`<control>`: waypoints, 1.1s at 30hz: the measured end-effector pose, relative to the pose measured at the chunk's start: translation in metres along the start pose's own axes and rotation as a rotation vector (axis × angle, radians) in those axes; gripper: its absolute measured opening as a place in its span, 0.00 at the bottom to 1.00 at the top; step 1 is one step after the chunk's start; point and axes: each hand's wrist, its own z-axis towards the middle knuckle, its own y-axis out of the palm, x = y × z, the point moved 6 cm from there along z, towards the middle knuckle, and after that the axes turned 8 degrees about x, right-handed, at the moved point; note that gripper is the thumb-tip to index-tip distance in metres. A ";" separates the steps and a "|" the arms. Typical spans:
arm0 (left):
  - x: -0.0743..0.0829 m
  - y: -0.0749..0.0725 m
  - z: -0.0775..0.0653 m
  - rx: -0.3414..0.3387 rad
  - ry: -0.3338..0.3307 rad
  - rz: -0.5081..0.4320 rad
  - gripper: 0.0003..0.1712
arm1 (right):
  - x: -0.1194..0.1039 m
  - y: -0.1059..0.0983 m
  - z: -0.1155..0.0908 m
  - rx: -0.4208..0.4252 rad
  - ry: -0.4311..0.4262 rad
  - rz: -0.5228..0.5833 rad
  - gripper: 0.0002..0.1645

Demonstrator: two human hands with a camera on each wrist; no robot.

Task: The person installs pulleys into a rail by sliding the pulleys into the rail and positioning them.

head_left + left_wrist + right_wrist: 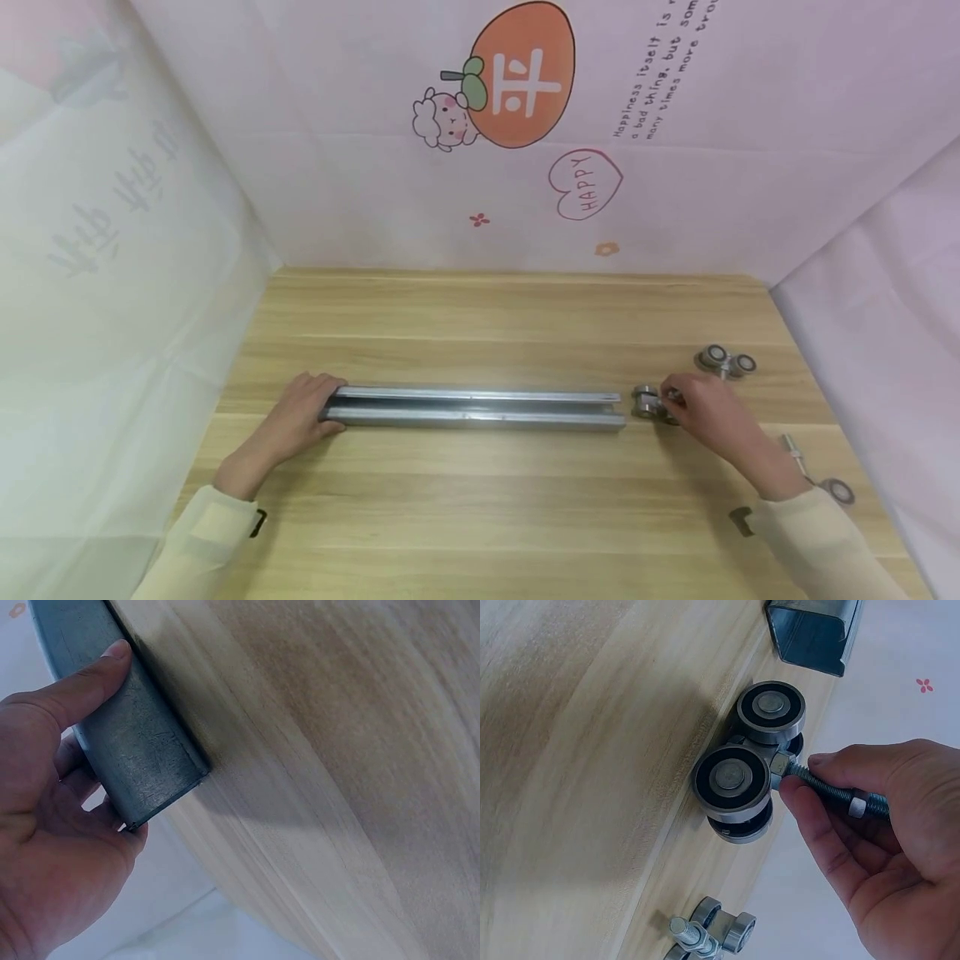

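Note:
A metal C-channel rail (480,420) lies crosswise on the wooden table, its slot facing up. At its left end my left hand (300,414) grips the sides, with the thumb (101,675) along one wall in the left wrist view. Just off the rail's right end is a hanger roller (646,402) with several bearing wheels. My right hand (708,414) pinches its threaded bolt (817,784) between thumb and fingers. In the right wrist view, the roller stands close to the rail's open end (810,630), apart from it.
A second hanger roller (726,362) lies behind my right hand. Another wheel (838,491) and a bolt (792,452) show beside my right forearm, partly covered by it. Printed white cloth (360,208) encloses the table (480,517) at the back and sides.

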 end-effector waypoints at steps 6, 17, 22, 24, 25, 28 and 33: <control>0.000 -0.001 0.001 -0.007 -0.008 -0.006 0.36 | -0.002 -0.002 0.000 0.009 -0.016 0.004 0.10; 0.002 -0.003 0.000 -0.009 -0.014 -0.016 0.36 | -0.005 -0.004 0.001 -0.029 -0.024 0.026 0.11; 0.002 -0.003 0.000 -0.010 -0.012 -0.013 0.36 | -0.011 -0.005 0.001 -0.039 -0.046 0.027 0.12; 0.002 -0.004 0.000 -0.012 -0.014 -0.015 0.36 | -0.014 -0.006 0.000 -0.034 -0.056 0.021 0.12; 0.003 -0.004 0.001 -0.014 -0.016 -0.016 0.36 | -0.015 -0.006 0.000 -0.030 -0.062 0.017 0.12; 0.003 -0.004 0.001 -0.018 -0.020 -0.017 0.36 | -0.019 -0.007 -0.001 -0.009 -0.082 0.009 0.13; 0.002 -0.003 0.000 -0.017 -0.019 -0.019 0.36 | -0.024 -0.006 -0.003 0.040 -0.130 0.026 0.14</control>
